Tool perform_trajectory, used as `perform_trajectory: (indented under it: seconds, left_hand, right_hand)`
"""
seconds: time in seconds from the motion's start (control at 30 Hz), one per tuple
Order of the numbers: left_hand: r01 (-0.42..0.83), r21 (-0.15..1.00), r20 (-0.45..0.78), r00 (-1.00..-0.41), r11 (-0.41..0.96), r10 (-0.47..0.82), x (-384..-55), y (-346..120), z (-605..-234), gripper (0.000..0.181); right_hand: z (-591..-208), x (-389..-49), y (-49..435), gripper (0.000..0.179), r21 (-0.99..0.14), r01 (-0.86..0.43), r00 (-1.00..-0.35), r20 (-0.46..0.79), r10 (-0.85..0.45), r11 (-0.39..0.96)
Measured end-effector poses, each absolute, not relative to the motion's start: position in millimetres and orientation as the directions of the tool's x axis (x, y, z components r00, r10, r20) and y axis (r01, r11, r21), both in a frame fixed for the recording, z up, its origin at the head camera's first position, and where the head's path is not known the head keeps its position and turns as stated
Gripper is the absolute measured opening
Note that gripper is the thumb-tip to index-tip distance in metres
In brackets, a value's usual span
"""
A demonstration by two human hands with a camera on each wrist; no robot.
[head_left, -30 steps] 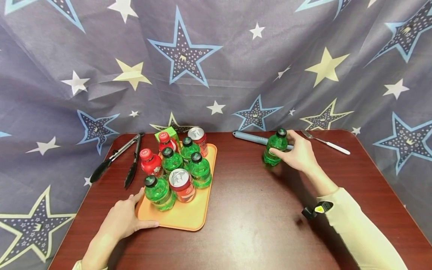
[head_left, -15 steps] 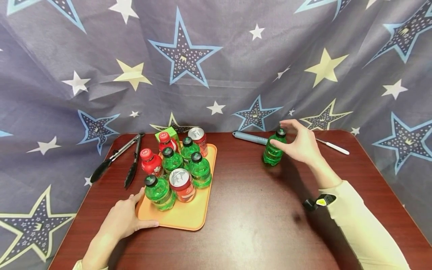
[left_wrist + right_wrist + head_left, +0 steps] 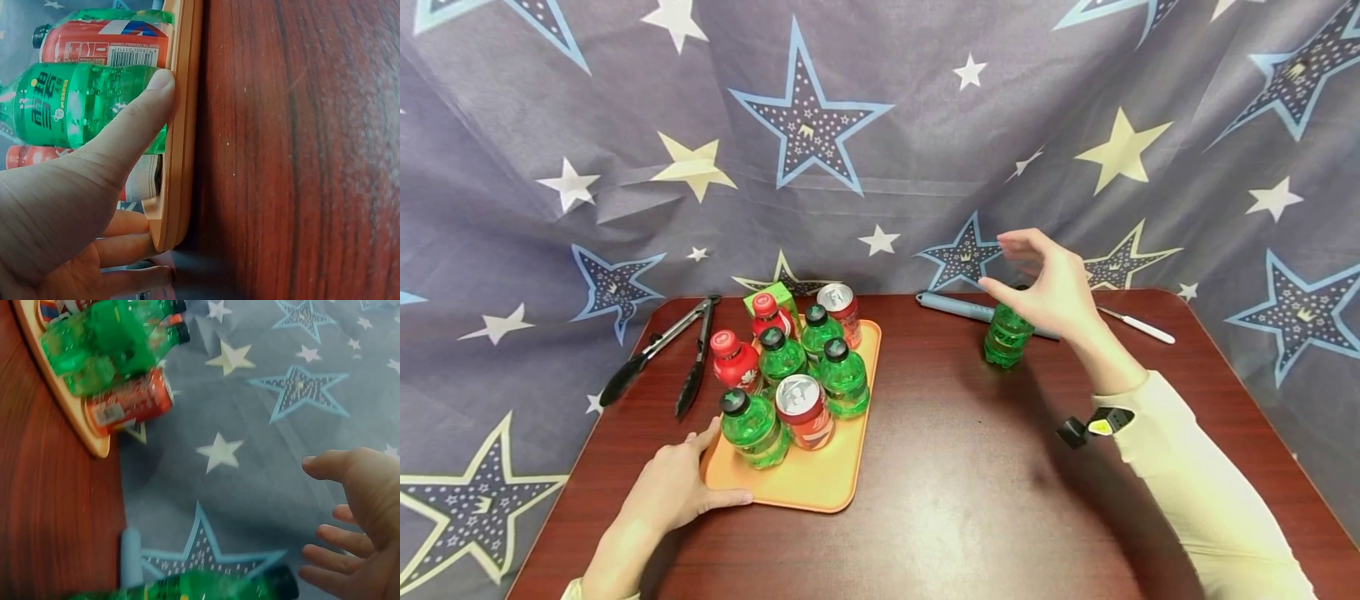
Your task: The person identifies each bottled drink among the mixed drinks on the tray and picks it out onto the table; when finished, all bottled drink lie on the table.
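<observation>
Along the left side of the table (image 3: pixel 940 467), a pair of tongs (image 3: pixel 702 354) lies with its black ends spread toward the near edge. Next comes the left hand (image 3: pixel 670 483) at the near left corner of the orange tray (image 3: pixel 790 492); its grip is apart, thumb along the near rim, fingers against the left side. Light, even contact there should steady the tray without jolting the four green bottles (image 3: pixel 756 433), two red bottles (image 3: pixel 736 367) and two cans (image 3: pixel 808 417) on it. Well to the right, a lone green bottle (image 3: pixel 1006 337) stands upright on the table, in front of a blue rod (image 3: pixel 955 306). Just beside it is the right hand (image 3: pixel 1056 287), grip apart and holding nothing; the right wrist view appears to show a small gap. Keeping the fingers wide and clear of the cap looks safest for the bottle's balance. Farther right lies a white-handled utensil (image 3: pixel 1148 328).
</observation>
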State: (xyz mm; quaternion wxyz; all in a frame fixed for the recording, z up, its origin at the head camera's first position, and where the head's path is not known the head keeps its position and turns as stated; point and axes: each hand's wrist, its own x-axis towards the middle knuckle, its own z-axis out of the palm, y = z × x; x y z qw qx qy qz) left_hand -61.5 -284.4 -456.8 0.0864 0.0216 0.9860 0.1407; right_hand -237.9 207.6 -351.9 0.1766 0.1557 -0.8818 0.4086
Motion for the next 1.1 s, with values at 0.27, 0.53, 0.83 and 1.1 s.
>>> perform_trajectory:
  seconds: [0.27,0.53,0.83,1.1]
  left_hand:
    - [0.031,0.283,-0.148,-0.986,0.959,0.076,-61.8,-284.5,-458.2,0.133]
    - [0.040,0.290,-0.136,-0.987,0.956,0.082,-61.1,-286.2,-460.5,0.134]
    - [0.044,0.295,-0.125,-0.989,0.954,0.084,-60.5,-285.3,-460.5,0.133]
    - [0.044,0.296,-0.116,-0.990,0.954,0.082,-60.1,-284.9,-460.3,0.132]
  right_hand:
    - [-339.4,-233.1,178.7,0.055,-0.683,-0.499,-0.859,0.469,-0.203,0.533]
    - [-340.0,-224.2,148.6,0.051,-0.711,-0.559,-0.829,0.475,-0.295,0.427]
    - [-347.8,-213.6,120.2,0.052,-0.701,-0.587,-0.803,0.438,-0.405,0.405]
    - [-359.9,-206.5,99.7,0.054,-0.709,-0.606,-0.768,0.403,-0.498,0.361]
